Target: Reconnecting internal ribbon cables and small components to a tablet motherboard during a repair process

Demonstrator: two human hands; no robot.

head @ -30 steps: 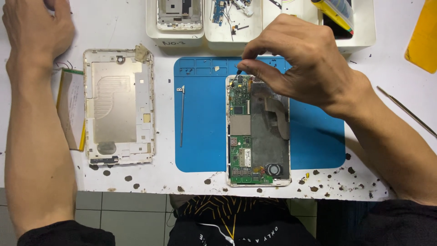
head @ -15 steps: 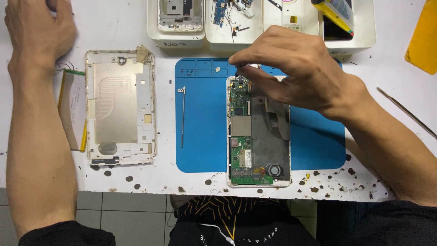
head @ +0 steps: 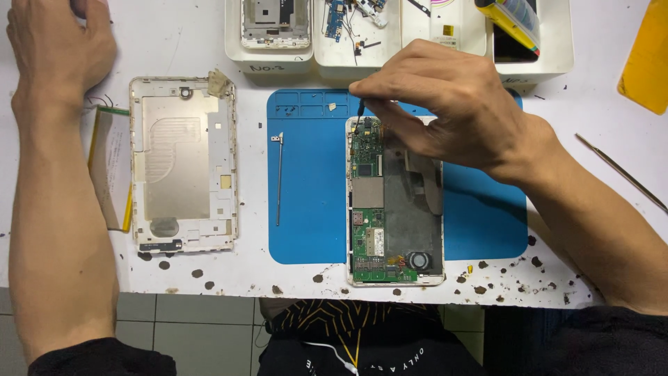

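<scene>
Right hand (head: 445, 115): reaches in from 3 o'clock, fingers pressed together, pinching a thin dark tool (head: 360, 110) between thumb and forefinger. The tool stands nearly upright, its tip at the 12 o'clock end of the opened tablet (head: 394, 202); whether tip and board touch cannot be told.

Opened tablet: lies lengthwise on the blue work mat (head: 313, 209), right of the mat's centre, its 6 o'clock end overhanging the mat onto the white table (head: 181, 42). 1 green circuit board (head: 367, 202) runs down its 9 o'clock side; a grey plate fills the 3 o'clock side; 1 small round part sits at its 5 o'clock corner.

Left hand (head: 59, 49): rests on the table at the 10 o'clock corner of the view, palm down, fingers loosely curled; its fingertips run out of view, so any grasp cannot be told. Well apart from the tablet.

Back cover (head: 182, 163): 1 white and gold shell, inner face up, at 9 o'clock of the mat, just beside the left forearm.

Flat battery pack (head: 108, 167): partly under the cover's 9 o'clock edge.

Thin metal rod (head: 279, 177): 1, lying lengthwise on the mat, between cover and tablet.

White trays (head: 362, 59): a row at 12 o'clock of the mat, holding small parts.

Yellow sheet (head: 643, 56): at 2 o'clock.

Long metal probe (head: 619, 170): at 3 o'clock, on the table.
</scene>
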